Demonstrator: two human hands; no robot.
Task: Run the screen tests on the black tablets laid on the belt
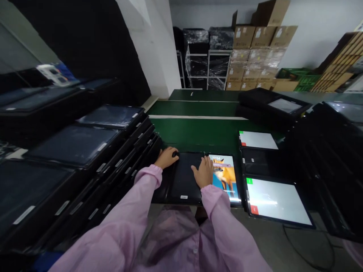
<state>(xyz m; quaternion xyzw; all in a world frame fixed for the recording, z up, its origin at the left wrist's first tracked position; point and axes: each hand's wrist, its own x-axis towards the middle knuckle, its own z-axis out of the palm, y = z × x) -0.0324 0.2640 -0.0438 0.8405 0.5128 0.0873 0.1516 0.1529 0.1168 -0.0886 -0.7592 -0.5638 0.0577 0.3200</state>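
Note:
A dark-screened tablet [187,175] lies in front of me in a black tray, with a small white label at its near edge. My left hand [168,158] is at its upper left corner, fingers bent and closed on that corner. Flat, with the fingers stretched out, my right hand [204,172] rests over its right edge, and the fingertips reach the neighbouring tablet. This lit tablet [225,175] shows a fox picture and the time 12:54.
Stacked trays of tablets [73,143] rise on the left. To the right lie a white-screened tablet [279,200], another lit tablet [259,139] and tall black stacks [312,162]. Beyond the green bench [195,130] stand cardboard boxes [255,56] and wrapped racks [208,60].

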